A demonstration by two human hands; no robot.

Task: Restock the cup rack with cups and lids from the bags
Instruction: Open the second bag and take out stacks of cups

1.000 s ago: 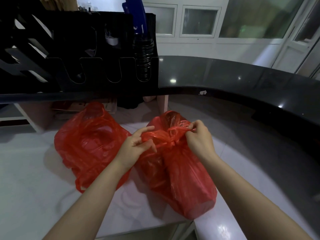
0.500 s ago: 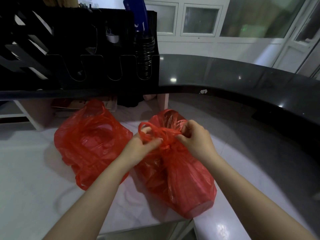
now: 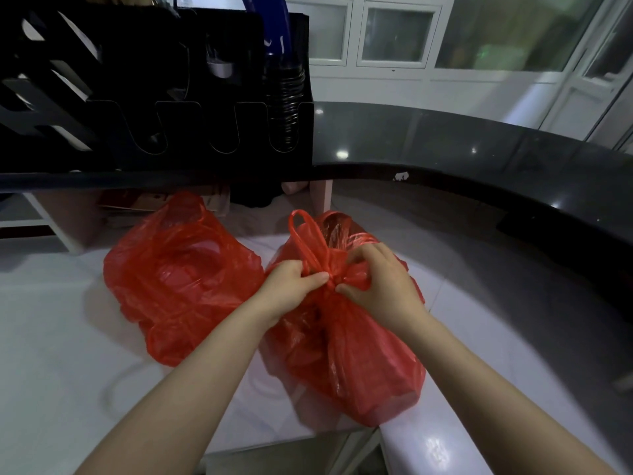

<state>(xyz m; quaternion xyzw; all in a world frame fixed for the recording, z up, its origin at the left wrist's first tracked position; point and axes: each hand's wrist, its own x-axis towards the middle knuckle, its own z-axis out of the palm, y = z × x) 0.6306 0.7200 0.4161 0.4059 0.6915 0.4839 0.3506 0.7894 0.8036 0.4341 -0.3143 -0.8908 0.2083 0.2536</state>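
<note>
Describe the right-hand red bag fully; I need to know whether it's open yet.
The right red bag is thin, crinkly, translucent plastic, lying tilted on the white counter, its neck knotted shut. One handle loop stands up. The left hand and right hand pinch the knot. Its contents aren't discernible. It sits close beside the other red bag.

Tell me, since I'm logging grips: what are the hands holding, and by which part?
Both the left hand and right hand pinch the right red bag at its knotted handles.

White counter [image 3: 51,337], two red bags [image 3: 178,279] [image 3: 356,358]
</note>
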